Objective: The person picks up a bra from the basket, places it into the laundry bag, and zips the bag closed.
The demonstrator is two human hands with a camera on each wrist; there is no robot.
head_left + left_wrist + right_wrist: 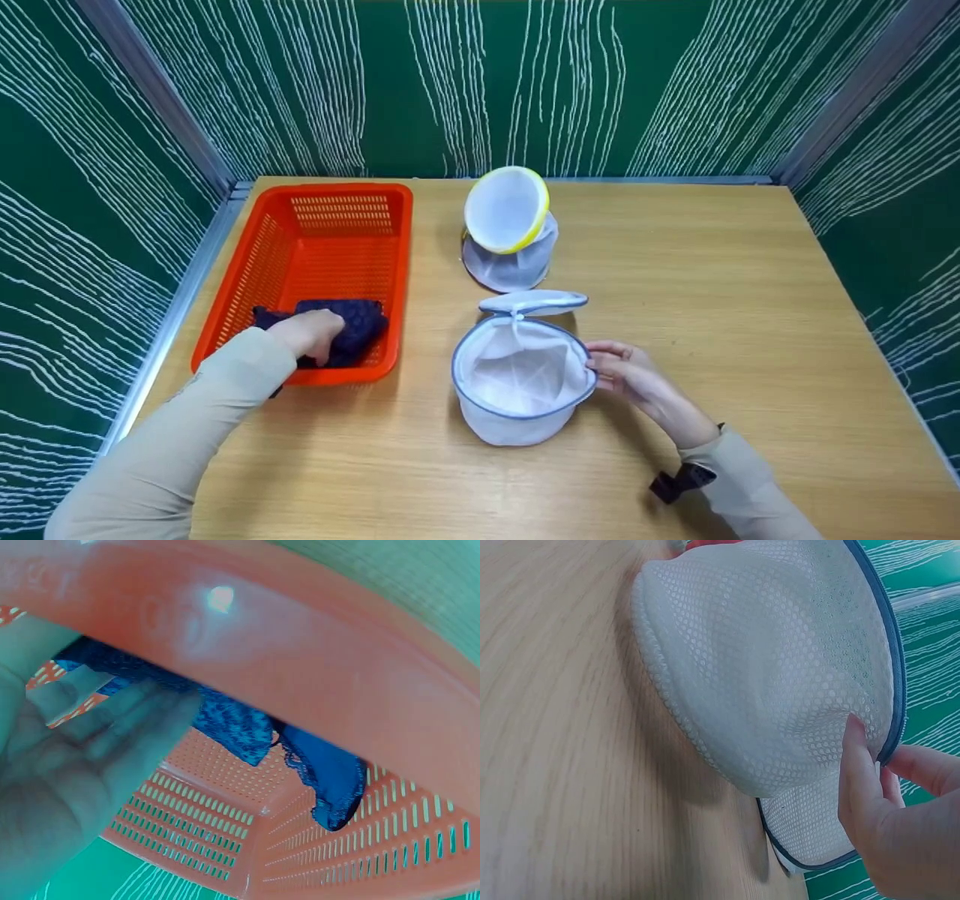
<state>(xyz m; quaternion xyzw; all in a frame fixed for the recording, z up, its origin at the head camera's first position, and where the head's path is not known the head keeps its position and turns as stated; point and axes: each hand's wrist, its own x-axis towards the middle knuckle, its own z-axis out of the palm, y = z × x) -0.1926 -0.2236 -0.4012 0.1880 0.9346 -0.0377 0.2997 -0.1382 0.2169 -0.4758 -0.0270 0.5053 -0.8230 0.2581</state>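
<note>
A white mesh laundry bag [517, 431] with a blue-grey zipped rim stands on the table, its round lid [534, 302] folded back. My right hand [637, 379] pinches the bag's rim from the right side; the right wrist view shows the fingers [859, 772] against the mesh. On the left, my left hand [307, 334] reaches into an orange plastic basket [405, 247] and touches a dark blue, lace-edged garment [360, 330]. In the left wrist view, its fingers [142, 724] look straight along the fabric. The basket rim hides part of the cloth there.
Behind the laundry bag is another white mesh bag [510, 270], topped by a yellow-rimmed white cup shape [506, 210]. Green panels [510, 90] with white wavy lines enclose the wooden table [712, 300] at the back and both sides.
</note>
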